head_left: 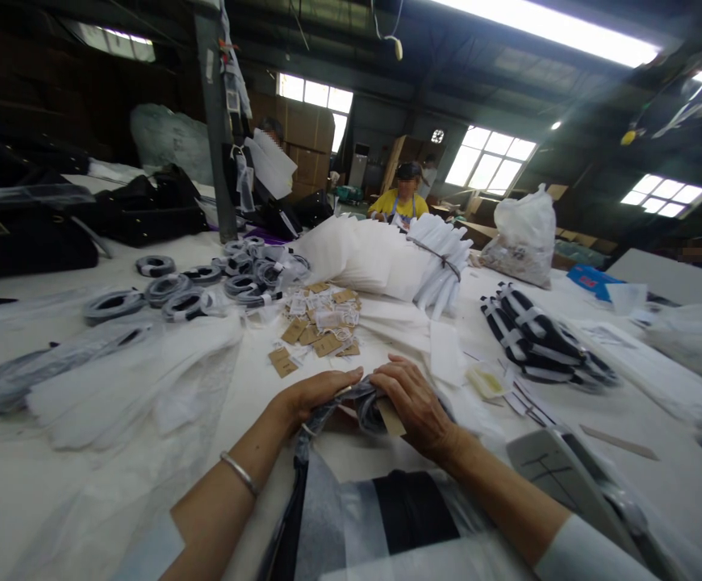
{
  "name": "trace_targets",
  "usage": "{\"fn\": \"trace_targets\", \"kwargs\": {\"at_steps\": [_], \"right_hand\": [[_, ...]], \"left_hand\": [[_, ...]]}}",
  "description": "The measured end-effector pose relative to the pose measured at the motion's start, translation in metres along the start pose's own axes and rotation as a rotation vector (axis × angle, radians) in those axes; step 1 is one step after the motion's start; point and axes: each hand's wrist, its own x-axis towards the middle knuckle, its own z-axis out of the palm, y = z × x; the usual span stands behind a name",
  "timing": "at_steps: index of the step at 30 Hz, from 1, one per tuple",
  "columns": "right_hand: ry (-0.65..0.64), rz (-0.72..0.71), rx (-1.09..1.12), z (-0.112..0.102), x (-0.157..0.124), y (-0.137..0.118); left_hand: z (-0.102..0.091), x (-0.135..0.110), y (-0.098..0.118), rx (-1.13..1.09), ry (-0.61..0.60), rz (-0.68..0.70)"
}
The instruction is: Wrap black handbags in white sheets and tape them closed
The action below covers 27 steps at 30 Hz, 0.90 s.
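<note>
A black and grey bag, partly wrapped in clear plastic, lies in front of me. At its far edge my left hand has its fingers closed over a grey, plastic-covered strip along the bag's rim. My right hand curls over a rolled grey strap beside it. Beneath the right fingers hangs a tan card tag. The fingertips of both hands are close together, and my palms hide part of the strap. Beyond them lies a pile of brown tags with white strings.
Coiled grey straps and clear plastic sleeves lie to the left. White foam sheets stand at the back. Bundled black straps and a scale-like device are on the right. A person in yellow works across the table.
</note>
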Motion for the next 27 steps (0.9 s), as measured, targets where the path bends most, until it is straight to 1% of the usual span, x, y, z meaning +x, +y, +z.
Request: {"fn": "trace_targets", "kwargs": {"at_steps": [3, 6, 8, 14, 18, 21, 24, 27], "right_hand": [[0.024, 0.003, -0.005, 0.001, -0.002, 0.000], [0.031, -0.002, -0.011, 0.005, -0.005, -0.002], [0.027, -0.004, -0.012, 0.008, -0.006, -0.005], [-0.016, 0.003, -0.008, 0.011, -0.006, -0.005], [-0.043, -0.040, 0.040, 0.010, -0.006, 0.001], [-0.036, -0.053, 0.069, 0.009, -0.008, 0.002], [-0.002, -0.010, 0.124, 0.011, -0.007, 0.001], [0.025, 0.112, 0.206, 0.011, -0.002, -0.003]], "left_hand": [[0.002, 0.002, 0.003, -0.030, -0.016, 0.043], [0.003, 0.003, 0.005, -0.029, -0.048, 0.055], [0.002, 0.005, 0.004, -0.011, -0.045, 0.061], [-0.004, 0.014, 0.000, 0.135, 0.081, 0.106], [-0.010, 0.019, -0.002, 0.277, 0.164, 0.154], [-0.012, 0.020, -0.001, 0.381, 0.198, 0.193], [-0.009, 0.018, 0.005, 0.508, 0.236, 0.223], [-0.002, 0.014, 0.014, 0.658, 0.300, 0.238]]}}
